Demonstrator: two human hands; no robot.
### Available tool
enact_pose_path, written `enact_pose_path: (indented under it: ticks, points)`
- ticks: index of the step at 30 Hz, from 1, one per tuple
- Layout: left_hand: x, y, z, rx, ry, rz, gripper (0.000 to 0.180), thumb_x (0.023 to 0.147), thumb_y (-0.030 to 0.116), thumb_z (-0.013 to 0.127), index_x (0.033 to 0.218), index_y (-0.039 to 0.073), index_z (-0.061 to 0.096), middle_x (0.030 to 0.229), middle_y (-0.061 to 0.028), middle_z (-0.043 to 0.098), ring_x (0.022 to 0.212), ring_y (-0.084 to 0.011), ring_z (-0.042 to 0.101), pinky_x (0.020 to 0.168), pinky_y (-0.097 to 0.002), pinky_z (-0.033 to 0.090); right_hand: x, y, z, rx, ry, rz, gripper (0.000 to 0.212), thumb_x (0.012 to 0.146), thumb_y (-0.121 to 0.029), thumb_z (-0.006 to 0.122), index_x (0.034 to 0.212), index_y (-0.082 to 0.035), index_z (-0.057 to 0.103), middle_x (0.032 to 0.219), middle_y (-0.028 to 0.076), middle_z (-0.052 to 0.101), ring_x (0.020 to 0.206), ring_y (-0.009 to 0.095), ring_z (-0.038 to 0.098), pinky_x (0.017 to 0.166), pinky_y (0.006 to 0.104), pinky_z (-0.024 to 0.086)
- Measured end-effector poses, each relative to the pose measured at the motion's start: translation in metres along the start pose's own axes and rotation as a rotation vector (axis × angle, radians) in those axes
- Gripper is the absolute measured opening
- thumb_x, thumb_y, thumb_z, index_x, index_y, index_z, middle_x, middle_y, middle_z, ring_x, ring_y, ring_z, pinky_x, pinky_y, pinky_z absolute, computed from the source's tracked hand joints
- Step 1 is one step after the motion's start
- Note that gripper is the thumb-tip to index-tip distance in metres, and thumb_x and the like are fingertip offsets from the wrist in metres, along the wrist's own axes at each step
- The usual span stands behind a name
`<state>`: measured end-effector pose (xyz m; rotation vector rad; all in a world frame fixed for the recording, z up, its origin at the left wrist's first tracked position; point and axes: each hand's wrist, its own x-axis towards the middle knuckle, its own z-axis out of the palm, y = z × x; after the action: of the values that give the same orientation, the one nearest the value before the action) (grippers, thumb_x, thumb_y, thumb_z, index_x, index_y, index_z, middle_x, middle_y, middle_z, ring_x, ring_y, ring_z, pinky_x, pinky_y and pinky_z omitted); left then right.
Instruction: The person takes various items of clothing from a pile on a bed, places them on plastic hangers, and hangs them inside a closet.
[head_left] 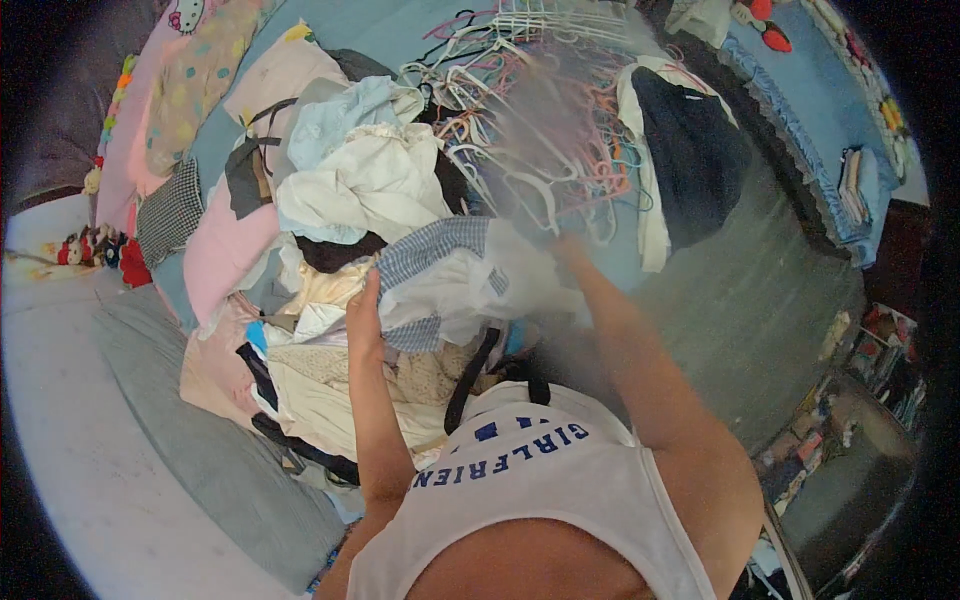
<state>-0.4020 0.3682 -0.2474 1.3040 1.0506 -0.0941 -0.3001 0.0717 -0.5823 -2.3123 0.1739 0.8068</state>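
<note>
My left hand (366,308) is closed on the edge of a garment (440,245) in blue-and-white check with sheer white fabric. The garment hangs in loose folds in front of my body. My right hand (570,256) reaches forward beside a white hanger (538,198), at the near edge of a heap of hangers. A hazy smear covers that hand, and its fingers do not show clearly. Whether it grips the hanger or the garment's far side, I cannot tell.
Many tangled hangers (590,150) lie on the blue bed sheet (410,30). Crumpled white clothes (365,180) and a pink pillow (230,250) are piled at the left. A dark navy garment (690,150) lies at the right. Nearer me sits a cream knitted heap (420,375).
</note>
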Motion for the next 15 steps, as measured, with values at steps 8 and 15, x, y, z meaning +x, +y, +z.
enact_pose_path:
  ticks: [8,15]
  points:
    - [0.022,0.005,-0.018,0.056,0.003,0.012,0.038,0.084,0.038,0.056,0.092,0.001,0.060,0.088,-0.0062,0.062,0.077,-0.0148,0.058,0.068,-0.0277,0.045,-0.041,-0.053,-0.062,0.123,0.528,-0.280,0.022,0.086,-0.027,0.051,0.087,-0.005,0.056,0.063,0.017,0.055,0.058,0.037,0.054,0.051,0.0435,0.040]
    - [0.023,-0.017,-0.030,-0.013,0.014,-0.030,0.036,0.082,0.036,0.060,0.093,0.001,0.059,0.089,-0.0073,0.062,0.076,-0.0149,0.059,0.066,-0.0274,0.047,-0.029,-0.080,-0.103,0.311,0.440,-0.496,0.023,0.087,-0.026,0.048,0.088,-0.005,0.057,0.064,0.016,0.054,0.059,0.032,0.053,0.052,0.0380,0.038]
